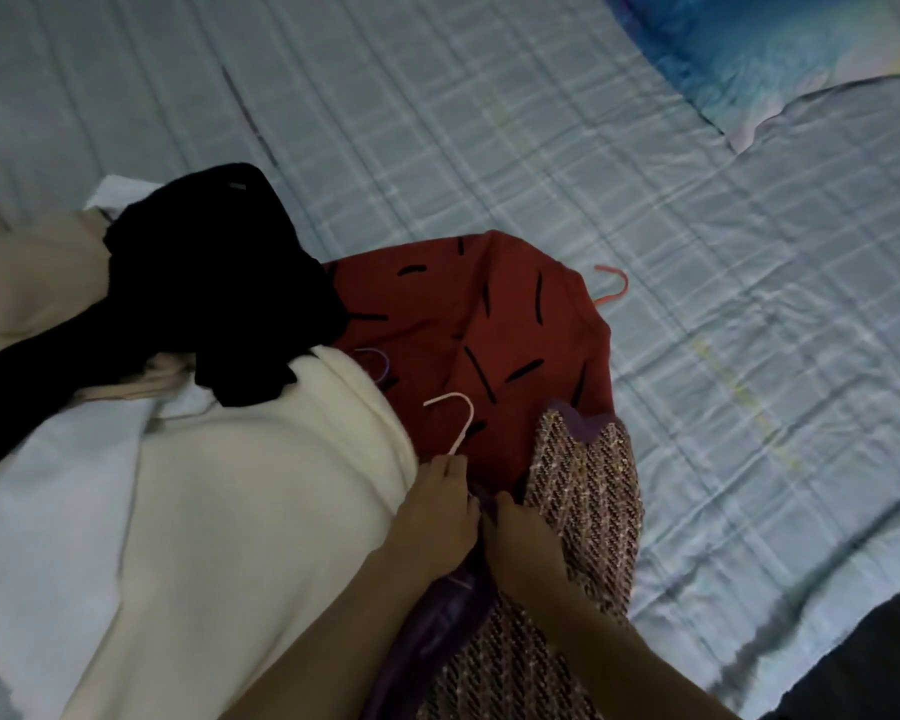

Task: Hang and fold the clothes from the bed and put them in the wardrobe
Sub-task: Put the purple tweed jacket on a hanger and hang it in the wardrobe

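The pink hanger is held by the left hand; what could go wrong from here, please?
The pink hanger's hook lies over the red garment, so it may snag it when lifted.
The left hand only pinches the neck; that grip could slip.
The tweed top in the right hand might slide off once hung.

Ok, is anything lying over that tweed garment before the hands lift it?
Nothing visible does. The tweed garment lies on top of the red garment; the left hand pinches the pink hanger, the right hand grips its purple lining.
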The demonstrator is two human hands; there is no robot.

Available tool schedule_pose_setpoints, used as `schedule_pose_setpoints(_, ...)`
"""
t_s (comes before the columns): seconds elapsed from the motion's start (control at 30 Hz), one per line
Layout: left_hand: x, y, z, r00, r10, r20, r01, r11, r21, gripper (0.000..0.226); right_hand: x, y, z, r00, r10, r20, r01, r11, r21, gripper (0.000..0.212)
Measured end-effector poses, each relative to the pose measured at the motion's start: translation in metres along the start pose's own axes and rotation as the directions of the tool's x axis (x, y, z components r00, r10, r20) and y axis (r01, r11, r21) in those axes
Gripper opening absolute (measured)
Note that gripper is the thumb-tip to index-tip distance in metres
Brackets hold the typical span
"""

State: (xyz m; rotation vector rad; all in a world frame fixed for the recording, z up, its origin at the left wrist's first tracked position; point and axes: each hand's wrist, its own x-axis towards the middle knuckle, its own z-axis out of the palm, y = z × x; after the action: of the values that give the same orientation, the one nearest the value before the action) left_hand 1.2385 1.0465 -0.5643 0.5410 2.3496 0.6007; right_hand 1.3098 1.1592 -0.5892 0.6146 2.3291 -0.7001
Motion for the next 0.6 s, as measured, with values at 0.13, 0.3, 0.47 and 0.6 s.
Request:
schedule_pose_setpoints(0.13,0.0,0.0,-0.009,0.995,0.079,-0.059,-0.077,0.997,0.03,0.057,-0.007,0.0,-0.022,0.986,-0.042,-0.162,0.037,0.999,-0.033,0.033)
schedule_pose_setpoints(0.3,-0.005,0.003,-0.031,0.963,0.131,-0.238,-0.136,0.991,-0.007,0.054,-0.026,-0.003,-0.055,0.934,-0.139,-0.328,0.128,0.99,-0.053,0.032)
schedule_pose_setpoints(0.47,-0.025,0.017,-0.063,0.939,0.179,-0.295,-0.166,0.984,0.068,0.022,-0.056,0.0,-0.076,0.841,-0.233,-0.489,0.254,0.967,-0.024,0.04)
schedule_pose_setpoints(0.6,-0.047,0.024,-0.087,0.909,0.313,-0.273,-0.266,0.944,0.197,0.046,-0.084,0.007,-0.102,0.746,-0.258,-0.614,0.288,0.956,-0.053,0.041)
